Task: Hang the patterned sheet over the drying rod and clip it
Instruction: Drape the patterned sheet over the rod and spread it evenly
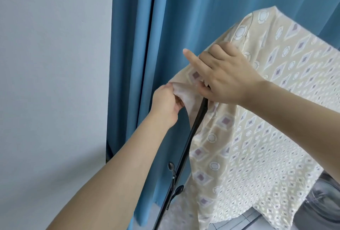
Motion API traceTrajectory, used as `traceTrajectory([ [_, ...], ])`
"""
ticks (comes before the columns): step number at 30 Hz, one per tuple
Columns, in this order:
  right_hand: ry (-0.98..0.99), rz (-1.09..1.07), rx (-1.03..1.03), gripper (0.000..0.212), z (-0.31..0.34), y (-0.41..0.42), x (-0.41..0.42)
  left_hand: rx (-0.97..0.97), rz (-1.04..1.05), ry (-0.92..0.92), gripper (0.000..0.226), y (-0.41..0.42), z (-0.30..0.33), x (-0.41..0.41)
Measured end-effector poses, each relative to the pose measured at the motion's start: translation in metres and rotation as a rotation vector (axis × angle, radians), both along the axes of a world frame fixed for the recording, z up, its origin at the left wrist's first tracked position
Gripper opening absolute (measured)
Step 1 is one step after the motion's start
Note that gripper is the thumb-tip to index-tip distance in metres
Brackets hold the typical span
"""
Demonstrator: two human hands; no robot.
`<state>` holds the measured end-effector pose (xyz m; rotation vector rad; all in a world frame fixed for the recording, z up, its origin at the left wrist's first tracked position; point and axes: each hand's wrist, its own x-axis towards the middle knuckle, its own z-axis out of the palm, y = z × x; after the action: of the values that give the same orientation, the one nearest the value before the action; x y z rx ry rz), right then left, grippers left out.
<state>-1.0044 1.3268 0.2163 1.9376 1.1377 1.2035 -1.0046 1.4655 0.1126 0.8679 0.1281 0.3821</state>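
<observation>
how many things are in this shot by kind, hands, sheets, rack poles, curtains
hands: 2, left hand and right hand
patterned sheet: 1
black rack pole: 1
blue curtain: 1
total: 5

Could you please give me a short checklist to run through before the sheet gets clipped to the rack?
1. Patterned sheet draped over the top of the black rack: ok, it hangs down the near side.
2. Corner under control: ok, the left hand pinches the sheet's edge by the rack's end.
3. Cloth held in place on top: ok, the right hand rests on it, index finger extended.
4. Clip ready: not ok, no clip is visible in either hand.
5. Sheet smooth at the corner: not ok, it is bunched there.
6. Even hang on the far side: cannot tell, hidden.
</observation>
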Motion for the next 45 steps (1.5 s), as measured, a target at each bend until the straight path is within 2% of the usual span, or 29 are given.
traceTrajectory([
  [3,0.035,-0.152,0.025,0.069,0.001,0.007,-0.003,0.075,0.081,-0.003,0.030,0.008,0.016,0.008],
  [7,-0.115,-0.393,0.029,0.071,0.002,0.016,-0.004,0.185,0.181,-0.008,0.024,0.007,0.024,0.020],
  [9,-0.122,-0.405,0.016,0.076,0.007,0.022,-0.004,0.172,0.205,-0.029,0.025,0.004,0.028,0.028],
  [11,-0.094,-0.430,0.053,0.071,0.020,0.030,-0.004,0.155,0.200,-0.039,0.027,0.004,0.032,0.030],
  [14,-0.021,-0.534,0.098,0.046,0.041,0.036,-0.006,0.156,0.152,-0.090,0.028,0.007,0.037,0.023],
  [16,-0.006,-0.510,0.116,0.036,0.048,0.034,-0.006,0.270,0.122,-0.171,0.031,0.008,0.039,0.014],
  [19,0.039,-0.303,0.183,0.028,0.051,0.024,0.007,0.626,0.184,-0.299,0.030,0.009,0.026,0.006],
  [21,0.072,-0.188,0.163,0.017,0.050,0.018,0.013,0.841,0.172,-0.299,0.030,0.008,0.003,0.014],
  [22,0.099,-0.130,0.146,0.008,0.051,0.016,0.013,0.892,0.099,-0.267,0.030,0.006,-0.007,0.017],
  [23,0.112,-0.054,0.130,0.013,0.051,0.013,0.012,0.919,0.000,-0.230,0.029,0.004,-0.017,0.021],
  [26,0.118,0.118,0.102,0.008,0.052,0.003,0.009,0.834,-0.321,-0.212,0.036,-0.004,-0.029,0.023],
  [28,0.129,0.201,0.082,0.009,0.051,-0.004,0.012,0.806,-0.459,-0.151,0.025,-0.007,-0.029,0.023],
  [30,0.128,0.230,0.056,0.014,0.050,-0.007,0.012,0.924,-0.391,-0.070,0.011,-0.009,-0.027,0.023],
  [32,0.117,0.250,0.061,0.018,0.050,-0.014,0.014,0.950,-0.228,-0.038,0.023,-0.013,-0.025,0.026],
  [33,0.123,0.244,0.066,0.022,0.051,-0.016,0.011,0.866,-0.164,-0.045,0.029,-0.015,-0.024,0.027],
  [36,0.083,0.210,0.014,0.048,0.050,-0.019,0.006,0.403,-0.103,-0.095,0.036,-0.015,-0.009,0.034],
  [37,0.049,0.179,-0.030,0.050,0.050,-0.017,0.005,0.295,-0.105,-0.086,0.036,-0.014,-0.002,0.040],
  [39,-0.013,0.083,-0.092,0.040,0.047,-0.014,0.005,0.164,-0.118,-0.056,0.032,-0.009,0.012,0.050],
  [41,-0.055,0.021,-0.059,0.022,0.044,-0.012,0.010,0.199,-0.091,-0.099,0.025,-0.002,0.025,0.054],
  [43,-0.058,0.011,-0.004,0.020,0.041,-0.012,0.010,0.426,-0.056,-0.227,0.026,0.001,0.027,0.051],
  [45,-0.065,0.015,0.024,0.022,0.038,-0.015,0.016,0.697,-0.064,-0.268,0.032,0.003,0.018,0.047],
])
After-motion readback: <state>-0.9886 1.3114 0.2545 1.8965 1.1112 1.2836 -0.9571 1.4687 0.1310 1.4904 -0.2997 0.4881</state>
